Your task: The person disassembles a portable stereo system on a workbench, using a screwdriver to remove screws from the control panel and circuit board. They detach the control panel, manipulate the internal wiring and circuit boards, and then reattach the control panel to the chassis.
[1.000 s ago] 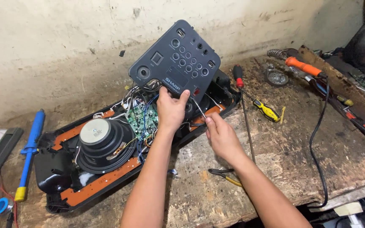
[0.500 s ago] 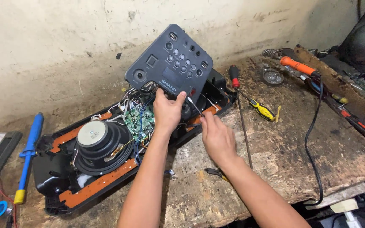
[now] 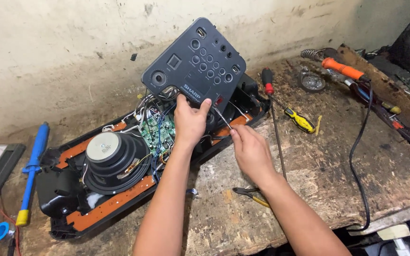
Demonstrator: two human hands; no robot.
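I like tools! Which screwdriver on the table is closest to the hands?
The red-handled screwdriver: its long thin shaft runs down right beside the right hand. The yellow-handled screwdriver lies farther off.

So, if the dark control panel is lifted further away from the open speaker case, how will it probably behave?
The control panel looks like thin rigid plastic, so probably light and stiff; the left hand alone props it upright. Thin wires seem to run from its lower edge into the speaker case, so it would likely tug them, not come free.
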